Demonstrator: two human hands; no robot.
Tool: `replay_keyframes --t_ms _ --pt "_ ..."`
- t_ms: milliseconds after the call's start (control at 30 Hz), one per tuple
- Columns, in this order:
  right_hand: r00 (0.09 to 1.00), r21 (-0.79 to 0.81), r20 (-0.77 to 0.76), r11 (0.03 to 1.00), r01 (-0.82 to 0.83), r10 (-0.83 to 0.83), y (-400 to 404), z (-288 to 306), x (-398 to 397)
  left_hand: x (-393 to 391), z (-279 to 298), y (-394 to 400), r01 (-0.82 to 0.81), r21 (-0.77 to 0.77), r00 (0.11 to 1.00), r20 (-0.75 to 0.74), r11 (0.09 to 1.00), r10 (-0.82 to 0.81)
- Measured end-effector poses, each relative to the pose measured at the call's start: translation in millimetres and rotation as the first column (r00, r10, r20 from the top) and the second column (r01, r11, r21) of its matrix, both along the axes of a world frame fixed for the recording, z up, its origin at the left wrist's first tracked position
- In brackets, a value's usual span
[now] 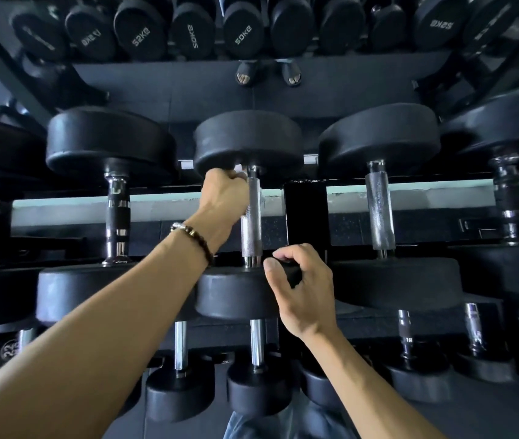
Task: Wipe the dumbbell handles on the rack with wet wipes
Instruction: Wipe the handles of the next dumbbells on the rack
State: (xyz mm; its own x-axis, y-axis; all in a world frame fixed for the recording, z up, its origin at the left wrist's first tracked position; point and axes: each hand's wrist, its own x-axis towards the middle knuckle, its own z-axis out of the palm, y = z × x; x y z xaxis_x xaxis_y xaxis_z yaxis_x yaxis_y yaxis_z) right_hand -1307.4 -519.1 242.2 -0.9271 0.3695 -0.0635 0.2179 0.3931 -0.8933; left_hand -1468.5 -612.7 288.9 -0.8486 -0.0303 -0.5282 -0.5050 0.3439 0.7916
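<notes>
Dumbbell (249, 213), middle tier of rack (305, 217): black rubber heads, knurled chrome handle (251, 217).
Left hand (225, 193), beaded bracelet (193, 237) at the wrist, is fisted against the handle's far end, a scrap of white wet wipe (238, 168) showing above the knuckles. Right hand (302, 286) rests on the near head, fingers curled over its edge, thumb on top.

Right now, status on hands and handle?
Left hand grips white wet wipe atop knurled steel dumbbell handle. Right hand grips near black head. Nothing blocking.
</notes>
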Motion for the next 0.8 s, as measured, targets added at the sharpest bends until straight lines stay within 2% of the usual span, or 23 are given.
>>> replay_keyframes --t_ms 67,133,200,300,367,467,567,700,800 --pt "1.000 0.002 -0.014 1.000 0.002 -0.002 0.1 0.3 0.4 21.0 -4.8 -13.8 0.117 0.029 0.988 0.096 0.993 -0.119" --pt "0.999 0.009 -0.036 1.000 0.005 -0.004 0.4 1.5 0.4 41.2 -3.9 -27.4 0.175 0.134 0.955 0.218 0.975 -0.202" --pt "0.999 0.010 -0.034 1.000 -0.004 0.004 0.4 2.0 0.2 35.2 -6.6 -29.5 0.108 0.263 0.935 0.301 0.959 -0.188" --pt "1.000 -0.016 -0.012 1.000 0.002 -0.002 0.6 0.6 0.4 5.1 -10.8 -24.4 -0.080 0.395 0.927 0.367 0.915 -0.078" --pt "1.000 -0.011 0.002 1.000 0.001 -0.001 0.7 1.0 -0.1 1.3 -15.5 -24.9 -0.084 0.382 0.912 0.403 0.920 -0.084" --pt "1.000 0.007 0.009 1.000 -0.017 0.017 2.2 1.7 0.3 24.5 -17.9 -38.9 0.085 0.297 0.851 0.474 0.951 -0.224" --pt "1.000 0.013 0.015 1.000 -0.018 0.017 2.3 3.4 -0.5 21.2 -16.7 -41.7 0.173 0.229 0.847 0.463 0.958 -0.263" --pt "1.000 0.015 0.009 1.000 -0.014 0.013 2.3 1.8 -0.2 5.3 -10.4 -34.8 0.088 0.300 0.881 0.421 0.950 -0.215" --pt "0.999 0.021 0.013 0.999 -0.035 0.035 3.0 1.0 -0.7 21.9 -9.0 -47.9 0.266 0.207 0.847 0.415 0.941 -0.331"
